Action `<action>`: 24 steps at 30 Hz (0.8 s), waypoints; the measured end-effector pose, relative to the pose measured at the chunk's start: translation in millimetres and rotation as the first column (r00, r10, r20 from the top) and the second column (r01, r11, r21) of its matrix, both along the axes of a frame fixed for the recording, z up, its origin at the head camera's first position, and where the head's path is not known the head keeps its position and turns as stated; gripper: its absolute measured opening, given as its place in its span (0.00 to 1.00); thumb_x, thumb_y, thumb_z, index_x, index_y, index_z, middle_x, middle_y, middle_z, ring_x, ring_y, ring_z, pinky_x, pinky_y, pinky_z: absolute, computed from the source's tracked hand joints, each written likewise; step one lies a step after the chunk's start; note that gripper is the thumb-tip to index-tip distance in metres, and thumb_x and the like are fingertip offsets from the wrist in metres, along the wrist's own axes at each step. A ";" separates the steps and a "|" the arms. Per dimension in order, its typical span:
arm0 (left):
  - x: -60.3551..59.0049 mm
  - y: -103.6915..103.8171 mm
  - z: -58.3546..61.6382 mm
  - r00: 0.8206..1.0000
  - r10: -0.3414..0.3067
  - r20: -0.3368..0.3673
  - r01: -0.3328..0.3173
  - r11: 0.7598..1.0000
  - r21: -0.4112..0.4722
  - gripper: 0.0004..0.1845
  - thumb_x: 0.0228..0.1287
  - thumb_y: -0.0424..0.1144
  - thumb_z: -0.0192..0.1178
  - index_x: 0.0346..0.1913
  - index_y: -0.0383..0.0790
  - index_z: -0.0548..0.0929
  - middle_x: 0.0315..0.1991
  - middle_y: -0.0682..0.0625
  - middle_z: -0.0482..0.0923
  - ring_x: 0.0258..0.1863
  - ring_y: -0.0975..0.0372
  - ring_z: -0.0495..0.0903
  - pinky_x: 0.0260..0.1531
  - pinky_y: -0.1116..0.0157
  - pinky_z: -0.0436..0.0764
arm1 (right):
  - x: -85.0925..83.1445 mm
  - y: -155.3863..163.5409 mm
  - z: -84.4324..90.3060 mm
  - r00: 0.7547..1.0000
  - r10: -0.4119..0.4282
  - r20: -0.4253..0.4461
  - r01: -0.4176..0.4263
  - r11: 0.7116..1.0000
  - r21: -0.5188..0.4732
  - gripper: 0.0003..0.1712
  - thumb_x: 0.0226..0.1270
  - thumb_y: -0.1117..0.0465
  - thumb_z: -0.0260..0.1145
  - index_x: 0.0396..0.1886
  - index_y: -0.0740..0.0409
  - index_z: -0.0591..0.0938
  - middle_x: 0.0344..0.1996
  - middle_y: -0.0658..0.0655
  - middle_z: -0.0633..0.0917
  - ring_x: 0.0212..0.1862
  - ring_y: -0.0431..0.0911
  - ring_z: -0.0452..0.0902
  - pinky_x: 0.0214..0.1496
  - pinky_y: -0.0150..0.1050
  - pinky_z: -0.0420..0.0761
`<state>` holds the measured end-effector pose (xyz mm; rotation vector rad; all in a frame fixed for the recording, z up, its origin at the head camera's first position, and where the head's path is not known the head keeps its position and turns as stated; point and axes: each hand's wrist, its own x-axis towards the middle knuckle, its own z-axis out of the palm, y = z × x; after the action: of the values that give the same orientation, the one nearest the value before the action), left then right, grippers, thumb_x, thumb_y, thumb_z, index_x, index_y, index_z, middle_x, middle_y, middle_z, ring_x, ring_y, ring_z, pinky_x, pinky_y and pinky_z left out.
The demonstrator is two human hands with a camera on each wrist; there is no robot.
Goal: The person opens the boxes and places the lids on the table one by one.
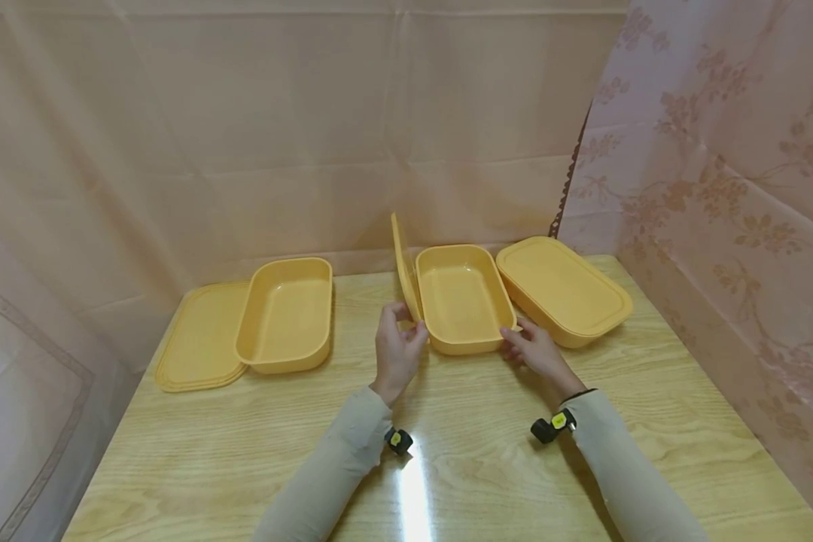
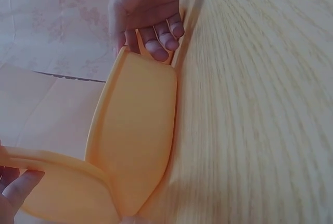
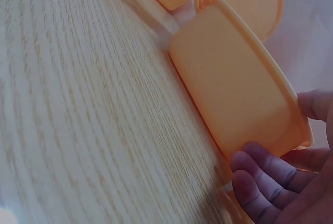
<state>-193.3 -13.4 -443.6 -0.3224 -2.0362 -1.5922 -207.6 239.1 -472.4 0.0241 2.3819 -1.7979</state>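
A yellow rectangular plastic lid (image 1: 406, 275) stands nearly on edge along the left side of an uncovered yellow food container (image 1: 465, 349). My left hand (image 1: 397, 352) pinches the lid near its front end; in the left wrist view its thumb (image 2: 23, 186) lies over the lid's edge. At the container's front right corner, my right hand (image 1: 537, 355) grips the rim, the thumb on top. The right wrist view shows the other fingers (image 3: 268, 174) curled by the container's wall. The container sits on the wooden table with nothing inside it.
To the left, another uncovered yellow container (image 1: 286, 320) overlaps a flat lid (image 1: 199, 339) in the head view. A third container with its lid on (image 1: 564, 290) stands close by on the right. Pinkish cloth (image 1: 325, 128) hangs behind the wooden table (image 1: 467, 444).
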 end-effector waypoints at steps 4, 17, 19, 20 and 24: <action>-0.3 -0.8 -4.0 1.000 -0.002 -0.011 0.002 1.000 -0.010 0.13 0.55 0.23 0.57 0.45 0.27 0.72 0.39 0.36 0.75 0.40 0.50 0.80 0.35 0.66 0.87 | 1.3 0.0 -0.4 1.000 -0.015 0.007 0.014 0.998 0.055 0.24 0.75 0.54 0.56 0.60 0.67 0.71 0.31 0.58 0.84 0.27 0.41 0.78 0.27 0.32 0.77; -1.4 -1.7 -11.0 1.000 0.001 0.009 -0.001 1.000 -0.024 0.14 0.54 0.22 0.57 0.45 0.26 0.72 0.39 0.36 0.75 0.40 0.50 0.80 0.34 0.67 0.86 | -2.5 1.8 -8.0 1.000 -0.026 0.009 0.025 0.999 0.032 0.25 0.74 0.52 0.57 0.61 0.65 0.71 0.27 0.52 0.83 0.25 0.39 0.78 0.24 0.31 0.76; -1.2 -1.8 -12.0 1.000 -0.003 0.016 0.003 1.000 -0.018 0.15 0.54 0.22 0.57 0.46 0.26 0.72 0.39 0.35 0.75 0.40 0.50 0.80 0.34 0.67 0.86 | -1.9 1.5 -7.3 1.000 -0.023 0.001 0.022 0.999 0.026 0.25 0.74 0.52 0.57 0.61 0.67 0.71 0.27 0.52 0.83 0.25 0.39 0.78 0.25 0.31 0.77; -1.1 -1.8 -12.6 1.000 -0.004 0.019 0.004 1.000 -0.018 0.15 0.54 0.22 0.57 0.46 0.25 0.72 0.39 0.35 0.75 0.40 0.50 0.80 0.34 0.67 0.86 | -1.8 1.4 -7.1 1.000 -0.020 -0.003 0.020 0.999 0.026 0.25 0.74 0.52 0.57 0.61 0.67 0.70 0.27 0.53 0.84 0.26 0.39 0.78 0.25 0.31 0.77; -0.9 -1.5 -14.9 0.999 -0.011 0.032 0.012 1.000 -0.013 0.16 0.54 0.22 0.57 0.47 0.24 0.71 0.40 0.34 0.75 0.41 0.49 0.80 0.35 0.67 0.86 | -1.5 1.9 -6.9 1.000 -0.006 -0.010 0.006 1.000 0.008 0.26 0.75 0.54 0.57 0.61 0.68 0.70 0.28 0.54 0.84 0.26 0.39 0.79 0.27 0.31 0.79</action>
<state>-194.2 -15.0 -458.6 -0.3157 -2.0729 -1.6014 -209.1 241.0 -479.3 0.0229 2.3983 -1.7953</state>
